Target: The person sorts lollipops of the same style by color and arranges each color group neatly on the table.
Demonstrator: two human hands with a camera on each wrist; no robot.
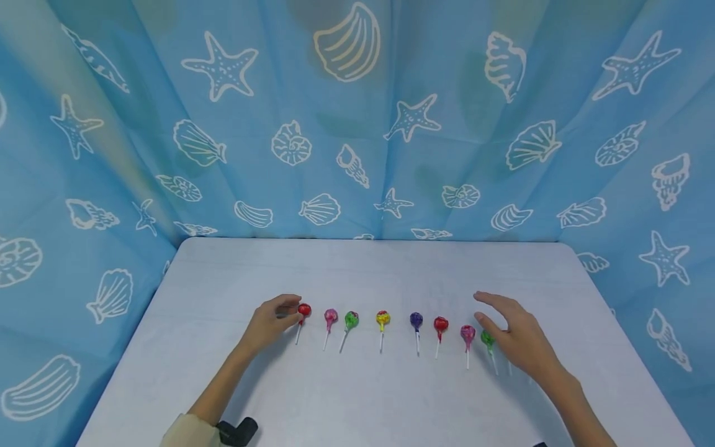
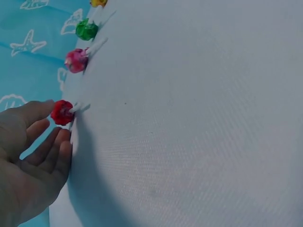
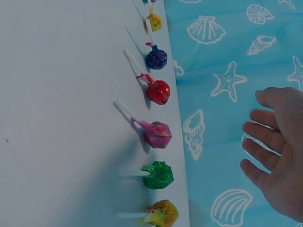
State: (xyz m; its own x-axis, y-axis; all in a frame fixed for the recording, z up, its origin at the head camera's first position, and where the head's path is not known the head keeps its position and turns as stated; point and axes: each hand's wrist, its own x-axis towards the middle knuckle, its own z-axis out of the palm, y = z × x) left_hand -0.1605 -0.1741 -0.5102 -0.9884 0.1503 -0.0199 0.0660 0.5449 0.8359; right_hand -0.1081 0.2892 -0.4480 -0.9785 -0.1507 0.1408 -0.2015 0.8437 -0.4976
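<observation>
Nearest lay a cream fabric sleeve; its left hand framed a round red-wrapped lollipop, fingers parted, contact unclear. The right hand spread beside a round green-wrapped lollipop. White bench gave room before and behind them, toward blue shell-print curtain. Only the right-wrist view showed the yellow-wrapped end lollipop's head.

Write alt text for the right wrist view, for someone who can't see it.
The person's right hand, holding nothing, shows before a shell-patterned blue cloth. To its left, near the edge of a white tabletop, run a yellow lollipop, a green one, a pink one, a red one, a purple one and another yellow one, lowest first.
</observation>
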